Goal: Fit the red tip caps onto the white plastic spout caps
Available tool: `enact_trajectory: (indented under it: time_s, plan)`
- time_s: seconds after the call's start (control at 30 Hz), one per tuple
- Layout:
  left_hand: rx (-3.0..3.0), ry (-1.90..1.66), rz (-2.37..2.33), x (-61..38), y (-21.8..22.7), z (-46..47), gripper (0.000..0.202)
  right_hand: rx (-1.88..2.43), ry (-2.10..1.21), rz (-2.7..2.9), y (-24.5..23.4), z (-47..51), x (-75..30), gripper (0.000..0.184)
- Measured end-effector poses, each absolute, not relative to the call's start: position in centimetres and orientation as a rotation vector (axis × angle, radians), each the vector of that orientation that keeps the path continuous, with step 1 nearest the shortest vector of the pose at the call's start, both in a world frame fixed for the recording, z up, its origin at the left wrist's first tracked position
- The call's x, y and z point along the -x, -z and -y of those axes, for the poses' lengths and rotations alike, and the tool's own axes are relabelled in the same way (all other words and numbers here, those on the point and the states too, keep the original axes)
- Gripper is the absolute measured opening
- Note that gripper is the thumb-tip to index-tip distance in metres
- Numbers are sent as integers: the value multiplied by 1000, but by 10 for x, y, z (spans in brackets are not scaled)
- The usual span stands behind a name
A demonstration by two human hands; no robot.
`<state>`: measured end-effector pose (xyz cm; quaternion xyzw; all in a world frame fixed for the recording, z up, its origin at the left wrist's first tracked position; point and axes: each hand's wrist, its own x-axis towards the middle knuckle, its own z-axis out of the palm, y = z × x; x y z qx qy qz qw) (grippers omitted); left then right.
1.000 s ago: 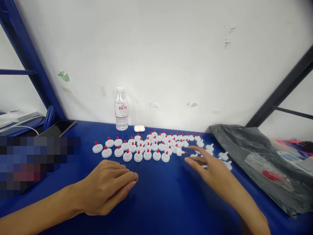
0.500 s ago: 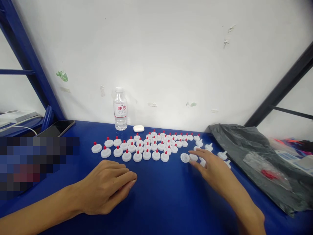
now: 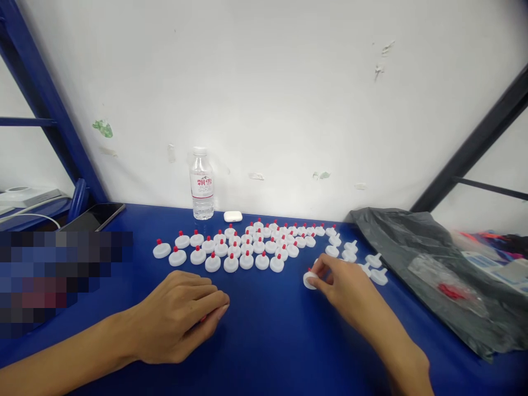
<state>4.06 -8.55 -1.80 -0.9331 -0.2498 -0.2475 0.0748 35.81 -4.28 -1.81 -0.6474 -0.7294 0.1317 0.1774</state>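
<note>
My right hand (image 3: 344,286) pinches a white round cap (image 3: 309,280) just above the blue table (image 3: 268,341), right of centre. My left hand (image 3: 177,316) rests on the table with its fingers curled together; a bit of red shows under the fingertips, too small to name. Beyond both hands stand rows of white caps with red tips (image 3: 231,247). Several white caps without red tips (image 3: 358,256) lie loose behind my right hand.
A water bottle (image 3: 202,186) and a small white case (image 3: 233,216) stand by the white wall. A dark plastic bag (image 3: 433,264) with red pieces covers the right side. A phone (image 3: 93,216) lies at far left beside a blurred patch.
My right hand reached into the loose caps, drew one white cap toward me and closed its fingers on it. My left hand stayed put.
</note>
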Motion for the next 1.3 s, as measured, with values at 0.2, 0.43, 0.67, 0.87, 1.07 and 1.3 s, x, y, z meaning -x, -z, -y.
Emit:
enact_trajectory:
  time_s: [0.2,0.43,0.67,0.87,1.07,1.3]
  plan:
    - [2802,744,752,-40,20,85,19,1708,-329,2122,24,41,-355,6]
    - [2810,750,741,-41,19,85,20,1616,-384,2169,28,40,-355,10]
    - [2818,741,754,-40,21,85,19,1510,-492,2140,31,37,-356,16]
    - [2798,766,738,-41,20,85,19,1606,-418,2157,26,37,-356,14]
    - [2812,732,747,-40,20,85,20,1701,-518,2162,21,39,-356,14]
    - [2809,749,732,-40,20,85,19,1668,-473,2166,18,44,-353,13]
